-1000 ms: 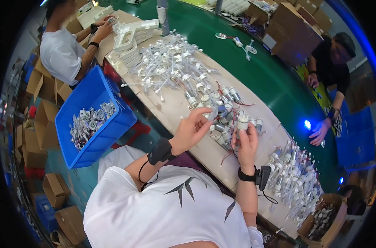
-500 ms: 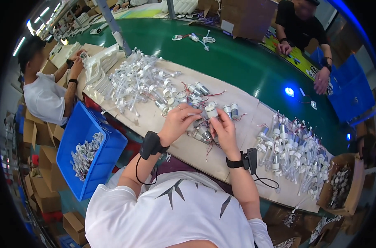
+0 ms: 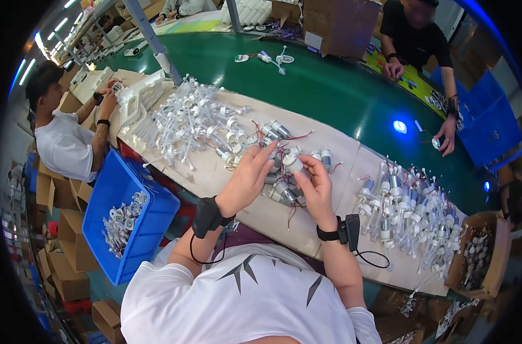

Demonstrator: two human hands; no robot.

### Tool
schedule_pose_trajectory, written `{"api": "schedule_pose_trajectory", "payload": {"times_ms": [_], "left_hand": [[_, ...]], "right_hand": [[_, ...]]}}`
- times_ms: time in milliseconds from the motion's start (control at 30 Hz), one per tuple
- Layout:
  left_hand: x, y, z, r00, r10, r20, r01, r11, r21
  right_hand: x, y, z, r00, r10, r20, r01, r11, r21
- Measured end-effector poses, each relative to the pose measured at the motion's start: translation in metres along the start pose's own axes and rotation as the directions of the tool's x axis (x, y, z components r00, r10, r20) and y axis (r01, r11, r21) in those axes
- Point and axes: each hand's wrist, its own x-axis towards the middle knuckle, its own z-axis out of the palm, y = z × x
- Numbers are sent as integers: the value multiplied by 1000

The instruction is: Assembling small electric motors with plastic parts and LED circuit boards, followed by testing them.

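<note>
My right hand (image 3: 316, 186) grips a small cylindrical motor (image 3: 293, 163) by its side, its round white cap tilted up toward me. Just left of it, my left hand (image 3: 245, 179) has its fingers stretched out, with nothing visible in them; part of its fingertips overlaps the parts behind. Silver motors (image 3: 284, 191) with thin red wires lie on the board under and around both hands. Beyond the left hand spreads a heap of clear plastic tubes with white caps (image 3: 186, 117). To the right lies a pile of motors joined to such tubes (image 3: 407, 206).
A blue bin (image 3: 163, 215) with small parts stands left of the board (image 3: 347, 152). A cardboard box (image 3: 493, 269) of parts is at the right end. Past the board runs a green belt (image 3: 330, 89). Co-workers sit at the left and stand at the far right.
My left hand has gone from a pinch beside the motor's cap to stretched fingers. The right hand still holds the motor. The far-right co-worker's hand has moved down to a round part.
</note>
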Motion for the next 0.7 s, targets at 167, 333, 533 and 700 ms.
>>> {"api": "schedule_pose_trajectory", "payload": {"times_ms": [167,333,533,700], "left_hand": [[-7,-8,10,999,43,8,-42,999,-26],[-6,-7,0,994,-101,50,107,984,-144],[-12,-12,9,997,-73,26,76,988,-135],[-14,-13,11,979,-204,-10,192,938,-288]], "right_hand": [[2,10,0,997,-76,-3,74,987,-140],[4,10,-1,995,-94,27,98,964,-249],[4,11,6,991,-124,-54,111,974,-198],[2,7,1,997,-69,-25,62,974,-219]]}}
